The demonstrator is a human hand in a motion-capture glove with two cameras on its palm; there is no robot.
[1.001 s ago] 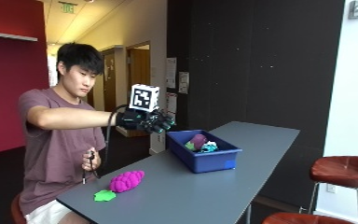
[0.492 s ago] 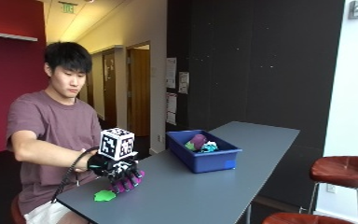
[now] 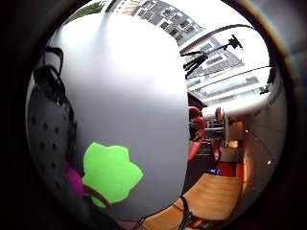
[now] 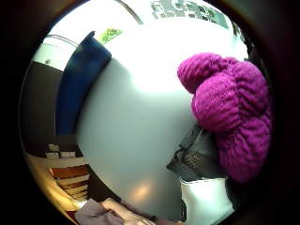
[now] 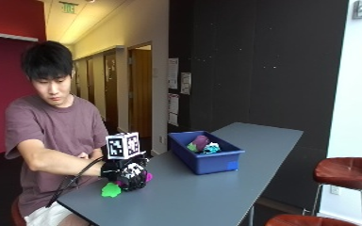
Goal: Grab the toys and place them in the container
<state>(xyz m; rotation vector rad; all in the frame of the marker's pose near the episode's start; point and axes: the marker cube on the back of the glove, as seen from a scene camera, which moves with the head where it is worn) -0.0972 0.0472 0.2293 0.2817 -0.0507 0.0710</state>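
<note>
Grey table point(image 5: 243, 165): it carries the blue container point(image 5: 206, 153), with toys already inside. Your gloved right hand point(image 5: 129, 174), raised beside the container a second ago, is now down over the magenta knitted toy point(image 4: 229, 108), fingers curled round it. Green flat toy point(image 5: 111, 190) lies just beside.

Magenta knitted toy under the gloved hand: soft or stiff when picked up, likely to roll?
The magenta knitted toy shows bulging yarn ridges, so it probably squashes under the gloved right hand. Yarn looks grippy, unlikely to slip. Its lumpy shape on the grey table suggests it will not roll far.
</note>
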